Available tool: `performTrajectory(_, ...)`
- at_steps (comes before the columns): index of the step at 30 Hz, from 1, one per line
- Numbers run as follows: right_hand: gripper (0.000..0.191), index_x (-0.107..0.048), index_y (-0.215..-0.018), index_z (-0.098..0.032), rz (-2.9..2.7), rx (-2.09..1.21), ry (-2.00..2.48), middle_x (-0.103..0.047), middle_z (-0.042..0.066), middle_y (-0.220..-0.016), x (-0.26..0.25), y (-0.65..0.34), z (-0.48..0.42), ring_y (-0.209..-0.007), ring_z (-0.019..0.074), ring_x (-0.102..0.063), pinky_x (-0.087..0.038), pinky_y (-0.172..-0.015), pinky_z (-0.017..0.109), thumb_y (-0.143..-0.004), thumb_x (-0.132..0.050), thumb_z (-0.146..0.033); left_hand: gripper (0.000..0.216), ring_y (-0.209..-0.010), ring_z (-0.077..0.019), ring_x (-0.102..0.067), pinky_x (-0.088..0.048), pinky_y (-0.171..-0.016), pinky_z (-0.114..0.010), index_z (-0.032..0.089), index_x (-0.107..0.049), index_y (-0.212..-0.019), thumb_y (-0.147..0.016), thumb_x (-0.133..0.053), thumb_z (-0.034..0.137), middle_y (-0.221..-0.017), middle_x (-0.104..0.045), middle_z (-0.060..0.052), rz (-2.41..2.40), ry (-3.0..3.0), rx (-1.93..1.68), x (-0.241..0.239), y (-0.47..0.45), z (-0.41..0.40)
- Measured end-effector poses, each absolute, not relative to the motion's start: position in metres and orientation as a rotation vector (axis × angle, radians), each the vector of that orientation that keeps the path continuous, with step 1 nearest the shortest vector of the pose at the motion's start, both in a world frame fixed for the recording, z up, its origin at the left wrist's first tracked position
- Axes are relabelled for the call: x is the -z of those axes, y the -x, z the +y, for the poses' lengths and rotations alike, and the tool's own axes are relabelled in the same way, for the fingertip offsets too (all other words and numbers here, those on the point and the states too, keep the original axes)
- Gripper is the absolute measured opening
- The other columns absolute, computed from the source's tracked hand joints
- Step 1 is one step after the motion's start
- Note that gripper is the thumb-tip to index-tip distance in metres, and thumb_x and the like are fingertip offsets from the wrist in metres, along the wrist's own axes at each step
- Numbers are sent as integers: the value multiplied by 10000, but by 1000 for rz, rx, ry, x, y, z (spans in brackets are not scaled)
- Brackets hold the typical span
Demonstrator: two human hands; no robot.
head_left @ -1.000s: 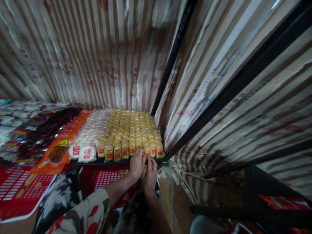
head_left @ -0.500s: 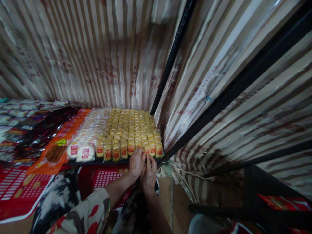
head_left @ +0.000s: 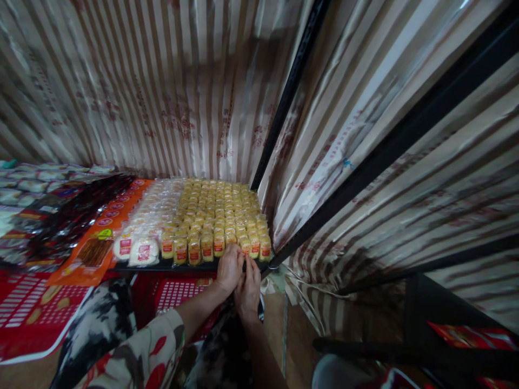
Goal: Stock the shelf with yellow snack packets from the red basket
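Observation:
Small yellow cakes (head_left: 219, 210) in clear wrappers with red-orange labels stand in tight rows on a dark shelf (head_left: 166, 266). My left hand (head_left: 230, 268) and my right hand (head_left: 248, 286) meet at the front row, right of its middle. Both are closed, with fingertips pressed together on a small wrapped yellow cake (head_left: 245, 244) whose lower part they hide. Left of the yellow rows lie round white wrapped cakes (head_left: 144, 252) with pink-red labels.
An orange snack pack (head_left: 91, 254), dark shiny packs (head_left: 77, 216) and white packs (head_left: 36, 181) lie further left. Red baskets (head_left: 178, 294) stand below the shelf. A black metal post (head_left: 324, 216) slants on the right, against striped sheeting (head_left: 162, 81).
The view has shifted very slightly. My hands keep almost the same place and grip at the front row, and the packs look unchanged.

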State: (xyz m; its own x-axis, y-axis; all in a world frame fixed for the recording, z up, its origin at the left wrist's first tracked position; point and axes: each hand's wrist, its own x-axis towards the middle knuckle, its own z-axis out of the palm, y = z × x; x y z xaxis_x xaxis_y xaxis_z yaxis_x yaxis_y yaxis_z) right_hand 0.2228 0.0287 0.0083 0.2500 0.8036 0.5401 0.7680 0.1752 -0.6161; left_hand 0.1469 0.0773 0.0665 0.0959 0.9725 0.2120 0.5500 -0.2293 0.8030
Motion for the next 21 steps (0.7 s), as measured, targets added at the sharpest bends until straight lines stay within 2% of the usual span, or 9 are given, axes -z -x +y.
performTrajectory(8,371,-501,-1183,-162,-1459,-18,1561,-425,150,-1252,-16,-218,26,-1180,226,-420,-397,-954,453,-852,-334,-160,129,-762,-143,-520,-431,-729,-262,187,-491,-803,-851,-374,162,-789,-530,-20,1458,-1866,-1073,-65,-142,71)
performTrajectory(14,236,-534,-1027,-155,-1440,-70,1493,-565,113,-1020,-16,-200,5,-1003,202,-511,-423,-885,391,-868,-375,-229,146,-737,-135,-551,-428,-714,-245,194,-527,-825,-855,-385,214,-799,-577,-15,1509,-1891,-988,-59,-117,37)
performTrajectory(18,244,-572,-892,-170,-1549,-365,1608,-611,76,-867,-7,-179,-7,-841,176,-566,-446,-798,315,-884,-345,-260,216,-810,-138,-575,-420,-763,-238,192,-555,-863,-877,-341,218,-841,-616,-28,1518,-1866,-820,-36,-80,9)
performTrajectory(21,292,-588,-999,-147,-1804,-723,1822,-626,107,-982,-2,-163,-4,-908,174,-585,-429,-834,282,-875,-327,-191,240,-902,-149,-591,-416,-810,-248,197,-571,-962,-878,-346,206,-979,-638,-43,1650,-1732,-439,-10,-45,6)
